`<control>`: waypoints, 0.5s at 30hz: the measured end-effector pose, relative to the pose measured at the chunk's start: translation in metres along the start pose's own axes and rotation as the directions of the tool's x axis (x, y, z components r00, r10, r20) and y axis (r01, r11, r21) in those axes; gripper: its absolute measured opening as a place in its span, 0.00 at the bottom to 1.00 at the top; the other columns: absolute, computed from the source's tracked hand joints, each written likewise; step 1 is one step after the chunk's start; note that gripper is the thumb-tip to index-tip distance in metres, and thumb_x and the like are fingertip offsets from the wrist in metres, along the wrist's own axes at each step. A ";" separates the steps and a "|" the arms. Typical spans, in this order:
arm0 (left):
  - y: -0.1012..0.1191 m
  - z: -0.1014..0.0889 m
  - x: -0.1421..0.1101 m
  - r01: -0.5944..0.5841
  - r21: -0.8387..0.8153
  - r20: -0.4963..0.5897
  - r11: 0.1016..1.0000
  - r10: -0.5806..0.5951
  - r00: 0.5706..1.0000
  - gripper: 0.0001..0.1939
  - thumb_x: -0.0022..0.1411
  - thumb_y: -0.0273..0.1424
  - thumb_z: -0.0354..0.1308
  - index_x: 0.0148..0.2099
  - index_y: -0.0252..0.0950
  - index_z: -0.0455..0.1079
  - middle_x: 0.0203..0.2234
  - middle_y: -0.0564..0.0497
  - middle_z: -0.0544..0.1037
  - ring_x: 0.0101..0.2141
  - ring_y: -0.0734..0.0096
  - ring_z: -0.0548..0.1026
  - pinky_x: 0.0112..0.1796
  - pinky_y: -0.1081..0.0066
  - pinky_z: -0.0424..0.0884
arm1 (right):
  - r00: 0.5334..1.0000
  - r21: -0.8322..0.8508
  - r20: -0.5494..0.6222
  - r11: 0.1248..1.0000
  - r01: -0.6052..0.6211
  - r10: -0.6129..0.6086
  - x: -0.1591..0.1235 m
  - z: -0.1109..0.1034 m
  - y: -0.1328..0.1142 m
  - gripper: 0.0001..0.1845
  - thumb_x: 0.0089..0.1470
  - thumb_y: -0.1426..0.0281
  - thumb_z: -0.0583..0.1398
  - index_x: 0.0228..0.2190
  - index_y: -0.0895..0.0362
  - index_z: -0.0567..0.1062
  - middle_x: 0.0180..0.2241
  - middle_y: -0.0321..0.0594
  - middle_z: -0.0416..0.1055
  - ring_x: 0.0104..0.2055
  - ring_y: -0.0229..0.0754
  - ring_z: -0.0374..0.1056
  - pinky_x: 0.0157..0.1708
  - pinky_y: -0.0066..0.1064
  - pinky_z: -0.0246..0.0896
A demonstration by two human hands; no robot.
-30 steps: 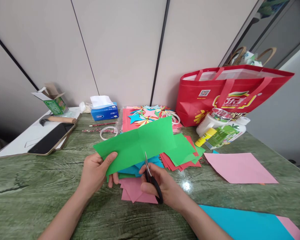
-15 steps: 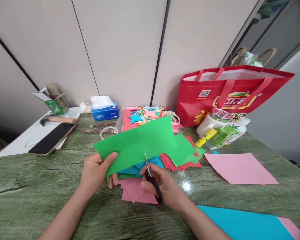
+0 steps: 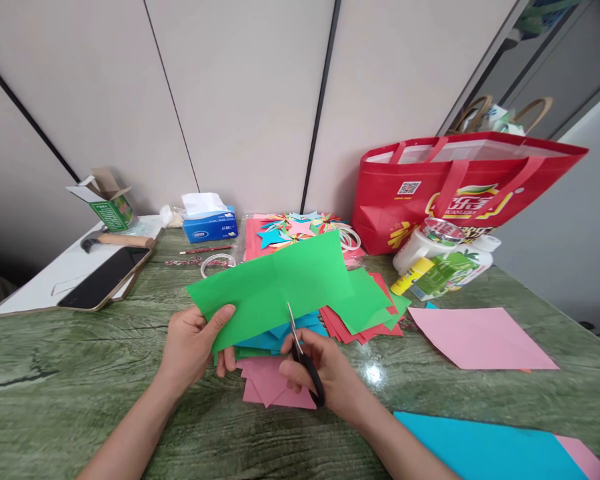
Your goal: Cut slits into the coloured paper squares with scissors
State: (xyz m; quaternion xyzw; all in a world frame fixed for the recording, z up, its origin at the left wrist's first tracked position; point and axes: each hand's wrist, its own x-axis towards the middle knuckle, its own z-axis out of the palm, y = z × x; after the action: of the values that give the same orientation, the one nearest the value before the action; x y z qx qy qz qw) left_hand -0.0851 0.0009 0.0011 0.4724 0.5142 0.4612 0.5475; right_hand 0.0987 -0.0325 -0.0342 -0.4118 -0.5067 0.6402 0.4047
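Observation:
My left hand [image 3: 193, 343] pinches the left end of a green paper sheet [image 3: 275, 287], thumb on top, holding it above the table. My right hand [image 3: 325, 373] grips black-handled scissors [image 3: 303, 353]; their blades point up into the sheet's lower edge near its middle crease. Under the sheet lie blue [image 3: 275, 340], pink [image 3: 270, 383], red and green paper squares in a loose pile.
On the green wood-grain table [image 3: 80, 360]: a phone [image 3: 103, 279], a tissue box [image 3: 210, 223], a tape ring [image 3: 216, 265], paper stars [image 3: 293, 230], a red bag [image 3: 460, 183], a glue stick [image 3: 413, 275], bottles [image 3: 445, 257], a pink sheet [image 3: 480, 337] and a blue sheet [image 3: 490, 450].
Almost nothing has moved. The scissor blades have crept slightly further up into the green sheet.

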 end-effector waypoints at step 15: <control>0.001 0.000 -0.002 -0.023 -0.030 0.024 0.999 0.024 0.999 0.12 0.52 0.36 0.54 0.22 0.36 0.60 0.04 0.54 0.68 0.05 0.71 0.63 0.05 0.78 0.58 | 0.998 -0.006 -0.029 0.998 -0.055 0.055 0.001 0.000 0.000 0.15 0.39 0.61 0.63 0.24 0.58 0.66 0.12 0.27 0.61 0.12 0.30 0.57 0.12 0.20 0.47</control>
State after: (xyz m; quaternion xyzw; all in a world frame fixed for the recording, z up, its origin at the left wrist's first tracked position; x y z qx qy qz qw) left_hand -0.0854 -0.0014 0.0027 0.4759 0.4950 0.4693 0.5553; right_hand 0.0978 -0.0314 -0.0346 -0.4363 -0.4915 0.6432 0.3929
